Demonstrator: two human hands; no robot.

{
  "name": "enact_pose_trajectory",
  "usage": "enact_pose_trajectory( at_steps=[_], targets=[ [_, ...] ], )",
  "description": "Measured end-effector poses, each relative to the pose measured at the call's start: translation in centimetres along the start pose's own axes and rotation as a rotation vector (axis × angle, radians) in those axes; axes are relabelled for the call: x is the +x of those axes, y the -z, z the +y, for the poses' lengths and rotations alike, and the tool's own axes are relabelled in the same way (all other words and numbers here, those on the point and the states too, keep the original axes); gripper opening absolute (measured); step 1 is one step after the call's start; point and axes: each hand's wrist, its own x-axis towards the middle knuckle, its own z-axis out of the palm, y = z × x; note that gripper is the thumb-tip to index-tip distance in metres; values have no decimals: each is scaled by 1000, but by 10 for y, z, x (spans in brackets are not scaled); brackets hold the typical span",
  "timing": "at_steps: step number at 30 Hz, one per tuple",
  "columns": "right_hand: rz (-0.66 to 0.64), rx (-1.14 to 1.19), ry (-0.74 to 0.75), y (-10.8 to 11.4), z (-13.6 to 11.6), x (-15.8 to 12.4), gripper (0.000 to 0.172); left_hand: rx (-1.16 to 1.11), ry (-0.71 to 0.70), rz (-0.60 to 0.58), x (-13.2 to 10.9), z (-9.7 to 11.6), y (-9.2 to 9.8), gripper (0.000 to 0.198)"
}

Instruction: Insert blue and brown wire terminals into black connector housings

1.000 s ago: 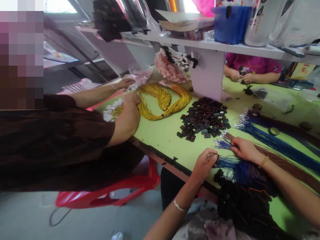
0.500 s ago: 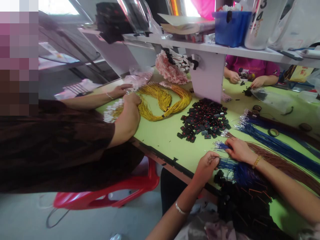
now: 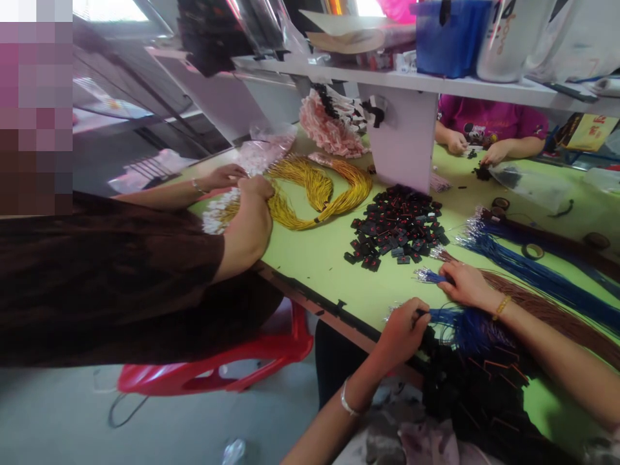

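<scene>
My left hand [image 3: 403, 328] is closed at the near edge of the green table [image 3: 320, 258], its fingers pinched on the ends of a bundle of blue wires [image 3: 460, 323]. My right hand [image 3: 465, 285] lies on the blue and brown wire bundles just beyond, fingers curled onto a small tuft of blue wire ends [image 3: 429, 276]. A heap of black connector housings with wires [image 3: 479, 394] sits right below my hands. A larger pile of small black connectors [image 3: 394, 229] lies a little further out on the table.
A person in a dark brown top sits on a red chair [image 3: 217, 371] at left, both hands in yellow wires [image 3: 314, 194]. Another person in magenta works at the far side. A white shelf [image 3: 436, 84] with a blue bin spans the table. Pink wires [image 3: 329, 129] lie behind.
My left hand has slid slightly right and nearer along the blue bundle; my right hand stays on the wires. The view shifted a little.
</scene>
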Motion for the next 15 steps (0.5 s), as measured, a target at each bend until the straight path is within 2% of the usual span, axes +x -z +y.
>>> enact_pose_trajectory(
  at_steps=[4, 7, 15],
  targets=[
    [-4, 35, 79, 4, 9, -11, 18, -142, 8, 49, -1, 2, 2, 14],
    [7, 2, 73, 4, 12, -17, 10, -288, 82, 22, 0, 1, 3, 20],
    [-12, -96, 37, 9, 11, -18, 15, -437, 138, 1, 6, -6, -1, 24]
  ],
)
